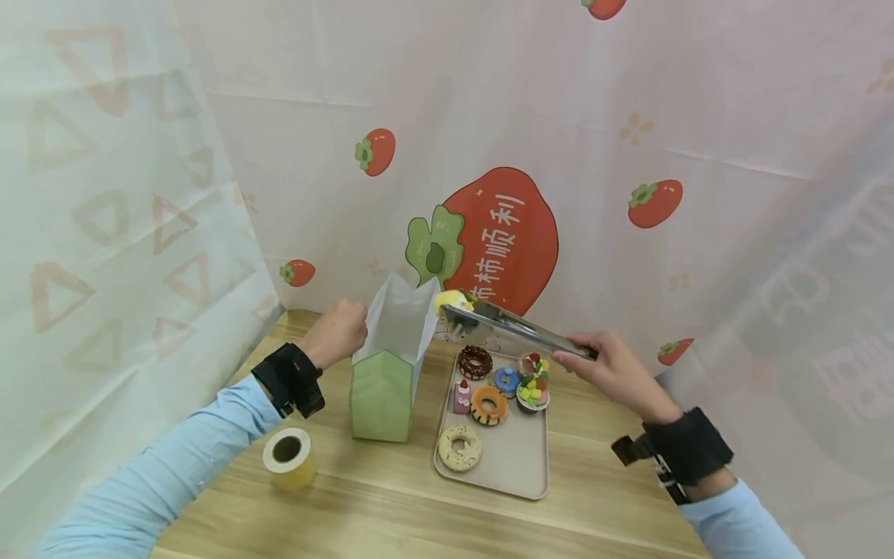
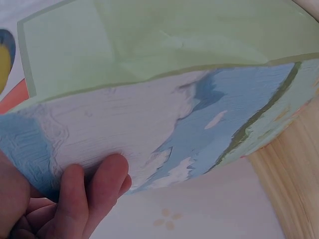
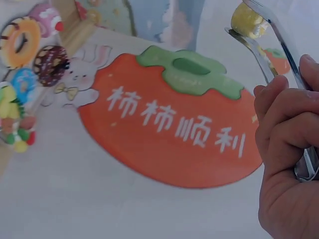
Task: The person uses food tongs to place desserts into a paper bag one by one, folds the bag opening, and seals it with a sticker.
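My left hand (image 1: 340,332) pinches the upper side edge of a paper bag (image 1: 382,397), which stands upright with its white-lined mouth spread. The left wrist view shows two fingertips (image 2: 108,177) against the bag's painted blue-and-white side. My right hand (image 1: 615,369) grips metal tongs (image 1: 525,332), reaching left over the tray. Between the tong tips sits a small yellow, roundish food piece (image 3: 247,21), right at the bag's right rim in the head view. Below the tongs lies a beige tray (image 1: 518,458) with several toy-like donuts and cakes, among them an orange ring donut (image 1: 479,414).
A roll of yellowish tape or labels (image 1: 293,464) stands on the wooden table (image 1: 377,505) left of the bag. Cream (image 1: 448,454), chocolate (image 1: 466,368) and blue donuts (image 1: 500,383) share the tray with topped cups (image 1: 534,397). A strawberry-print curtain (image 1: 279,155) hangs behind.
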`<state>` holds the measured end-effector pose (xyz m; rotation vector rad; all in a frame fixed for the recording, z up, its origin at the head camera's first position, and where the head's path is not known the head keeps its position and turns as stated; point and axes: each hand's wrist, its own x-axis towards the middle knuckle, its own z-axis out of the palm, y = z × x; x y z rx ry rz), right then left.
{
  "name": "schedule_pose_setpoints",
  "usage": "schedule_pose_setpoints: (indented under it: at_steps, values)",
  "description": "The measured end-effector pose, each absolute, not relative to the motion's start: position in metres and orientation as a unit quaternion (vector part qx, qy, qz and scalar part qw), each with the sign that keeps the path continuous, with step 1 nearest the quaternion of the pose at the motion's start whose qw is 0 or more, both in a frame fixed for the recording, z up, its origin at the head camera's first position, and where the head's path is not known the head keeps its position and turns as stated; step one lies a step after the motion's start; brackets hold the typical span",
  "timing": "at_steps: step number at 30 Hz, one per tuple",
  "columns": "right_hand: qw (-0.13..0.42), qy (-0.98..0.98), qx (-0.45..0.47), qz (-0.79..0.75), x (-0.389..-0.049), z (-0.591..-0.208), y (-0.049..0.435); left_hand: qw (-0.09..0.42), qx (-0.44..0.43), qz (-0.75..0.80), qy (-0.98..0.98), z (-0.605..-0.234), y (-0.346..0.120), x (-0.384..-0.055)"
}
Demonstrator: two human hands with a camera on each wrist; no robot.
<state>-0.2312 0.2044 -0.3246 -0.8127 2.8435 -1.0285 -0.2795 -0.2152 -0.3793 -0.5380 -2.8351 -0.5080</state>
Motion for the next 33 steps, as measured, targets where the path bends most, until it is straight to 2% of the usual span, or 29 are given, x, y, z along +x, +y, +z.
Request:
schedule_pose_setpoints:
  at_steps: [9,17,22,33]
  values:
    - [-0.003,0.905,-0.343,-0.250,-0.274,-0.307,0.124,0.096,-0.174,-0.174,-0.965,-0.384,-0.220,-0.279]
    - [0.018,0.920,-0.362,-0.149,-0.301,-0.308,0.067,0.103,-0.192,-0.185,-0.958,-0.386,-0.221,-0.280]
    - [0.036,0.922,-0.378,-0.081,-0.314,-0.308,0.038,0.109,-0.203,-0.188,-0.955,-0.386,-0.223,-0.281]
    - [0.040,0.915,-0.386,0.115,-0.324,-0.299,-0.025,0.117,-0.202,-0.184,-0.955,-0.382,-0.216,-0.282]
